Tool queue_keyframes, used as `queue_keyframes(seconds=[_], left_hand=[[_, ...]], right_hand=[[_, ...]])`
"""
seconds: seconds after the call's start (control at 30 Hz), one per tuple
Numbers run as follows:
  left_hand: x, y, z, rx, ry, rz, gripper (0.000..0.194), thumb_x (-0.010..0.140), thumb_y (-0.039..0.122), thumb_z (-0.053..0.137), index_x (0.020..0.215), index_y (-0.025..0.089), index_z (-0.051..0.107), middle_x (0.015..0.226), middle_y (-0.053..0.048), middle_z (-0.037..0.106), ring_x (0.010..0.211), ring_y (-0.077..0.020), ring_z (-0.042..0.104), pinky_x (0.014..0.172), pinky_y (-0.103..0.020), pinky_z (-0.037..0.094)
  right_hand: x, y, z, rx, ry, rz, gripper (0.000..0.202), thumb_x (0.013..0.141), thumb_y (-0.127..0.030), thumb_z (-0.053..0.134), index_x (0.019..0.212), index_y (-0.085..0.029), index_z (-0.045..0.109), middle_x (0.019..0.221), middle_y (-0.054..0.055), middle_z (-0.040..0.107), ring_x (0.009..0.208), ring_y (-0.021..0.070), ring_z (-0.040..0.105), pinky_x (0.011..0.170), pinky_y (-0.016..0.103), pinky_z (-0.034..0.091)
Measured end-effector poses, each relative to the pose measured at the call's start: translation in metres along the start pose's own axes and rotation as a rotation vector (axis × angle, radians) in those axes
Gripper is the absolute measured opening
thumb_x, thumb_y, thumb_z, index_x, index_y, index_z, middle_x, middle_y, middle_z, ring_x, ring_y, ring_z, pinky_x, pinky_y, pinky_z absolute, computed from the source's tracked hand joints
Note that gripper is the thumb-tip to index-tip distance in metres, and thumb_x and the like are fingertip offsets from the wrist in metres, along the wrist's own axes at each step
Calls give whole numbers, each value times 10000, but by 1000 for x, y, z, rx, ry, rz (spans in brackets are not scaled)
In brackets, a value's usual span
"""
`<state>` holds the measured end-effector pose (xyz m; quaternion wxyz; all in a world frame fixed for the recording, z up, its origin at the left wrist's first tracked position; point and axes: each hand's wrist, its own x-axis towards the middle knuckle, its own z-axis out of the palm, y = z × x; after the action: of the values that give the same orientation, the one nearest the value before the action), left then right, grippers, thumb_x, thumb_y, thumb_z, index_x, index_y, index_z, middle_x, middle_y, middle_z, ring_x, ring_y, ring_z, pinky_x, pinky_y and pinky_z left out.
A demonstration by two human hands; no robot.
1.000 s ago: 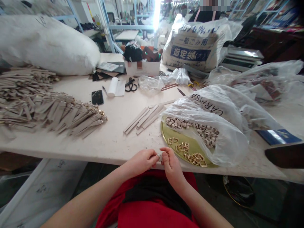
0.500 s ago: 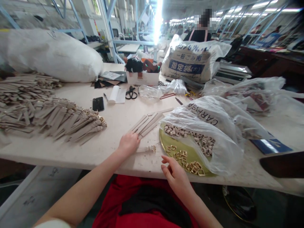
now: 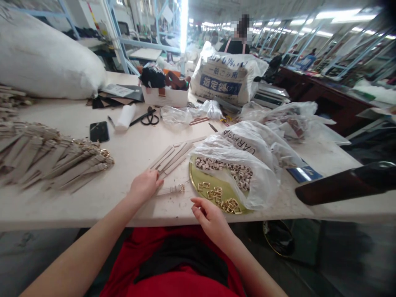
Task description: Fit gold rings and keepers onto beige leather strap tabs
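My left hand (image 3: 144, 186) is closed at the near ends of several loose beige straps (image 3: 173, 159), its fingertips pinching a strap end. Just in front of it lies a beige strap with a gold buckle (image 3: 181, 188), its other end partly hidden by the hand. My right hand (image 3: 210, 216) hovers near the table edge, thumb and index finger apart, with nothing in it. Close by is a green round tray (image 3: 194, 175) bearing gold buckles (image 3: 230, 205) and small beige loops (image 3: 239, 175). A clear plastic bag (image 3: 262, 185) partly covers the tray.
A large pile of buckled straps (image 3: 55, 154) lies at left, below a white sack (image 3: 46, 57). A phone (image 3: 99, 131), scissors (image 3: 150, 118), a white box (image 3: 165, 97) and a printed bag (image 3: 222, 76) stand farther back. A dark object (image 3: 343, 183) juts in at right.
The whole view has shifted, so the table things appear farther left. My left hand stays at the strap ends; my right hand stays beside the tray, fingers apart.
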<state>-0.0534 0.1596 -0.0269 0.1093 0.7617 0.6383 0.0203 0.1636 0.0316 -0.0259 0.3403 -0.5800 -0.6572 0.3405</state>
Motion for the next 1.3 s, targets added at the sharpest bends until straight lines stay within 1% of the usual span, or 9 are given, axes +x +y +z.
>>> queue_keyframes(seconds=[0.13, 0.33, 0.4, 0.53, 0.63, 0.8, 1.0, 1.17, 1.3], left_hand=[[1, -1, -2, -67, -41, -33, 195, 739, 355, 473, 721, 183, 563, 757, -56, 629, 709, -179, 570, 589, -244, 361], [-37, -2, -43, -343, 292, -113, 220, 749, 399, 452, 723, 183, 489, 667, -11, 585, 626, -136, 534, 571, -230, 367], [-56, 2, -58, -589, 284, -118, 198, 726, 382, 496, 701, 189, 460, 654, -1, 597, 621, -129, 553, 578, -224, 395], [-83, 14, -61, -1043, 123, -145, 224, 699, 351, 570, 665, 189, 421, 610, 10, 611, 596, -124, 578, 577, -223, 428], [-90, 26, -40, -1257, -31, -212, 260, 689, 356, 604, 668, 179, 416, 583, 19, 599, 571, -109, 576, 566, -214, 431], [-93, 49, -11, -1570, -345, -377, 258, 657, 292, 636, 764, 167, 437, 660, 25, 607, 566, -78, 569, 549, -184, 423], [-92, 54, -14, -1588, -657, -307, 236, 699, 276, 580, 884, 137, 534, 736, -28, 616, 649, -114, 590, 566, -199, 426], [-71, 50, -12, -1325, -382, -81, 352, 812, 328, 427, 1081, 132, 543, 984, -99, 610, 859, -175, 580, 686, -286, 468], [-61, 58, -24, -776, -50, 491, 321, 829, 150, 365, 1076, 187, 567, 1224, -82, 513, 1131, -177, 455, 959, -353, 365]], right_hand=[[-3, 1, -2, 2, -15, -10, 257, 841, -254, 458, 1058, -181, 574, 846, 42, 628, 690, 141, 560, 667, 265, 443], [1, 6, -8, 136, -1, 90, 275, 825, -324, 485, 1028, -169, 587, 863, 57, 628, 777, 168, 564, 709, 292, 438], [7, 5, -7, 295, -32, 154, 360, 822, -397, 478, 1087, -160, 538, 820, 51, 620, 679, 146, 547, 632, 275, 437], [22, 2, -3, 796, -101, 334, 564, 806, -558, 415, 1216, -174, 366, 754, 25, 607, 488, 91, 466, 468, 219, 380], [35, 2, -3, 1028, -94, 411, 526, 760, -577, 485, 1108, -183, 452, 737, 14, 597, 463, 68, 450, 436, 192, 347], [44, -2, 5, 1088, -80, 471, 427, 664, -451, 667, 940, -136, 583, 636, -19, 544, 449, 42, 412, 422, 172, 320], [38, -6, 11, 1019, -59, 503, 391, 636, -442, 686, 859, -138, 582, 563, -43, 514, 451, 49, 417, 434, 177, 314], [31, -6, 6, 902, -223, 470, 347, 714, -488, 598, 749, -149, 529, 502, -51, 474, 430, 56, 382, 433, 193, 281], [25, -13, -2, 665, -458, 408, 347, 782, -478, 502, 632, -168, 461, 492, -53, 419, 446, 69, 345, 439, 210, 256]])
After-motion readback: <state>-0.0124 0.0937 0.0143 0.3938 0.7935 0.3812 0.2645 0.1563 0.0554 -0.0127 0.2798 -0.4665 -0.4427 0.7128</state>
